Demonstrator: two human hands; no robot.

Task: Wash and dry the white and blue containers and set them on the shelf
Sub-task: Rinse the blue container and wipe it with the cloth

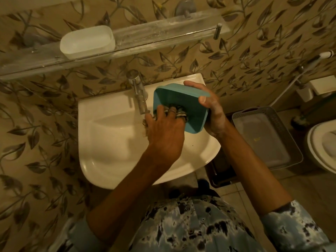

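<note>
A blue-green rectangular container [183,99] is held tilted on its side over the right part of the white sink [109,142], its opening facing left. My right hand [211,108] grips its right side, thumb on the rim. My left hand [163,131] presses a striped cloth [179,111] into the container's inside. A white oval container [87,42] stands upright on the glass shelf [163,33] above the sink, at its left part.
A chrome tap [138,93] stands at the sink's back, just left of the blue container. A grey basket [265,137] sits low at the right, with a toilet [321,144] beyond it. Leaf-patterned tiles cover the wall.
</note>
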